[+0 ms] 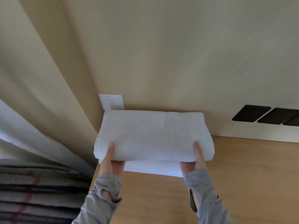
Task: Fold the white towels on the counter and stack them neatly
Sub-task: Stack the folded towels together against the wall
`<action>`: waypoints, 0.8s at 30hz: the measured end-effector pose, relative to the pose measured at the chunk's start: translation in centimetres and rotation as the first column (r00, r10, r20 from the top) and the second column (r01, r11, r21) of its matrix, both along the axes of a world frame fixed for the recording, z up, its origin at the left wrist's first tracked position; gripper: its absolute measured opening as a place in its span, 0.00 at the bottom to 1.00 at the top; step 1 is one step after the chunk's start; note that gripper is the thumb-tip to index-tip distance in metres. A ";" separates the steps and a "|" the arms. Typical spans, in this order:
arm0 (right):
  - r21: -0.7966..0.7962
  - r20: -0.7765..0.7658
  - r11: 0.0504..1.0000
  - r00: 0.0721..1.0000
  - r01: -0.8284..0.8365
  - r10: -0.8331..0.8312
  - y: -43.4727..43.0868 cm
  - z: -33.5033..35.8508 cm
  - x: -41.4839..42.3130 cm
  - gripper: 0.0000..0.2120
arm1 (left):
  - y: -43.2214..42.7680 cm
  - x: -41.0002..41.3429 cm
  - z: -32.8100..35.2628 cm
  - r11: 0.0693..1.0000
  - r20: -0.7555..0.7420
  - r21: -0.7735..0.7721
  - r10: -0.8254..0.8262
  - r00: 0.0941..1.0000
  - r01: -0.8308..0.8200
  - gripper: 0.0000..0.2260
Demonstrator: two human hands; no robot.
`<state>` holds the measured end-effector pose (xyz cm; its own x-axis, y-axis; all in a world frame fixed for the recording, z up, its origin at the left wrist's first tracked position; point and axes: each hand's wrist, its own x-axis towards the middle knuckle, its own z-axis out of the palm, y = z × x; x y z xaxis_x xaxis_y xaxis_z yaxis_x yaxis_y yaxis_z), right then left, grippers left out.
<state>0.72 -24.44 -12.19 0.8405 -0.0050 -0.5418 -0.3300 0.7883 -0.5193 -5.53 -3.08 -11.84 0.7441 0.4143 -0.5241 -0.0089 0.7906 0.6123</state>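
A thick folded white towel (153,135) is held at the back left of the wooden counter (242,175), close to the wall. My left hand (111,160) grips its near left edge, thumb on top and fingers underneath. My right hand (195,160) grips the near right edge the same way. Below it lies another folded white towel (152,168), only its front strip showing between my hands. Whether the upper towel rests on the lower one I cannot tell.
A white wall plate (112,101) sits on the beige wall just behind the towels. Dark rectangular panels (265,116) are on the wall at right. A cream curtain (40,94) hangs at left, above grey striped fabric (37,191).
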 end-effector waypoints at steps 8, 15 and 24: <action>-0.515 -0.203 0.822 0.967 -0.241 0.156 -5.2 -0.1 1.3 0.42 | 9.0 4.0 1.5 0.794 -0.458 0.361 -0.306 0.835 0.489 0.27; -0.708 -0.525 0.341 0.784 -0.618 0.331 -4.9 3.6 7.8 0.38 | 7.4 7.4 3.4 0.466 -0.532 0.665 -0.252 0.808 0.583 0.20; -0.941 -0.199 0.218 0.943 -0.260 0.266 -3.2 0.9 7.0 0.20 | 9.3 8.6 2.9 0.280 -0.522 0.788 -0.168 0.836 0.548 0.22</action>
